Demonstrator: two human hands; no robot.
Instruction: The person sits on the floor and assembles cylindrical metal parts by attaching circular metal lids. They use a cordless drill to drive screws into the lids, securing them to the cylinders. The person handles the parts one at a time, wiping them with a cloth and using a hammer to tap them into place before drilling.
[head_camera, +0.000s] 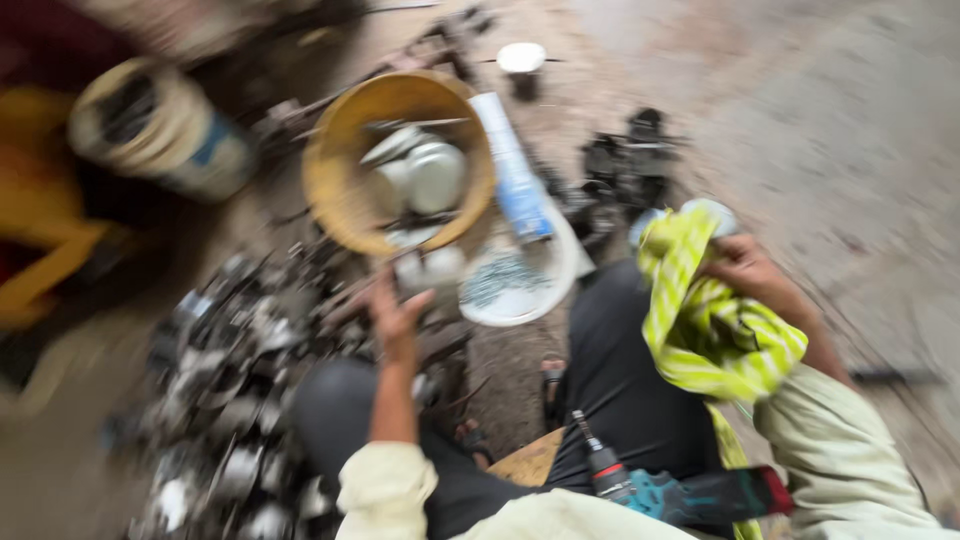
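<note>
From the head view, heavily blurred, we saw our left hand (398, 312) reaching forward at about 11 o'clock from our knees, its grip pinching a small pale metal part (428, 268) just under the rim of the yellow bowl (340, 185). The bowl sat tilted on the floor (820, 110) at 12 o'clock and held several pale round metal pieces (425, 175). Just beside it, at 1 o'clock, lay a white plate (530, 290) with small dark bits on it, and a blue-and-white tube (512, 165) rested across the plate's far edge.

Our right hand (745, 268), at 3 o'clock, had its grip closed on a yellow-green striped cloth (710, 325) that hung down over our right knee; a pale round thing (705, 212) showed behind the cloth, though we could not tell what it was. A teal drill (660, 490) lay across our lap at 6 o'clock. A heap of dark metal parts (225, 390) spread on the floor at 9 o'clock, and a white bucket (160, 125) lay at 10 o'clock.

We judged that doing this step well meant keeping the pinch firm on the small part, moving it slowly clear of the bowl's rim, and holding the head steady, since the blur suggested fast motion; the cloth ought to stay bunched and away from the drill bit
</note>
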